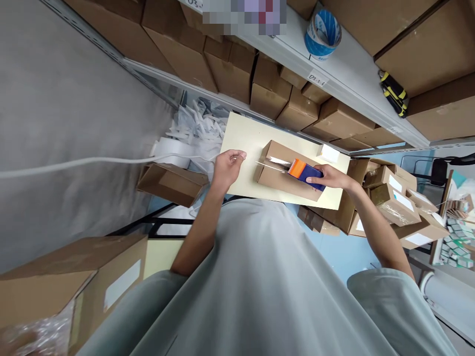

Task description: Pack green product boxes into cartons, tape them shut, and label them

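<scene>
On a pale yellow board (pixel 245 136) in front of me lies a long closed brown carton (pixel 276 180). My right hand (pixel 328 177) grips a flat blue-and-orange block (pixel 306 174) over the carton's top, its orange end toward the left. I cannot tell whether it is a small box or a tape dispenser. Thin shiny streaks, like clear tape, run left from its orange end. Left of the carton and apart from it is my left hand (pixel 226 170), with thumb and fingers pinched together. Anything between those fingertips is too small to make out.
A small white box (pixel 329 153) sits at the board's far right corner. Shelves of cartons (pixel 270 86) rise behind, with a blue tape roll (pixel 322 37) and yellow-black pliers (pixel 394 94). An open carton (pixel 172 183) stands left; several cartons (pixel 395 202) are piled right. A white cable (pixel 92 160) crosses the left.
</scene>
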`<act>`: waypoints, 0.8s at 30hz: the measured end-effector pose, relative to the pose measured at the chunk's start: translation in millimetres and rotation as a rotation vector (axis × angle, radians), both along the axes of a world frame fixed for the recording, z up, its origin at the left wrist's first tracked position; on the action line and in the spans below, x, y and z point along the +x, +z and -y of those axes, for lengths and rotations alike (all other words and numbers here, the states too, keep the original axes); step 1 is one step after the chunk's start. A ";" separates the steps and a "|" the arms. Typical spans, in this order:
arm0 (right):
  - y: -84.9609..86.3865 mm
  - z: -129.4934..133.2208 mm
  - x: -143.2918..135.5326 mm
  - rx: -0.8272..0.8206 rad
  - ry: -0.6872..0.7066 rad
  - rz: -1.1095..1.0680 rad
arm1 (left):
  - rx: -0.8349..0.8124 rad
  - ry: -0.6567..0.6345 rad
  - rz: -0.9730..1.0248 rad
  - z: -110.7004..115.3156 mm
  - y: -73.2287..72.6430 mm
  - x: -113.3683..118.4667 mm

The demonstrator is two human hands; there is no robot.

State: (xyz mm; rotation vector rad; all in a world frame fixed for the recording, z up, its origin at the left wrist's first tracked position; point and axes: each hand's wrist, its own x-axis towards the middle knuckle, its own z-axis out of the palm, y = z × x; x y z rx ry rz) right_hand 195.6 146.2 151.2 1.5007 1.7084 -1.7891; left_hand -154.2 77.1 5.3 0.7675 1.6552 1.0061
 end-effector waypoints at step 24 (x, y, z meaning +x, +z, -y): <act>-41.5 -8.6 -15.8 -0.041 0.031 0.039 | -0.052 -0.116 -0.060 0.2 -91.5 54.1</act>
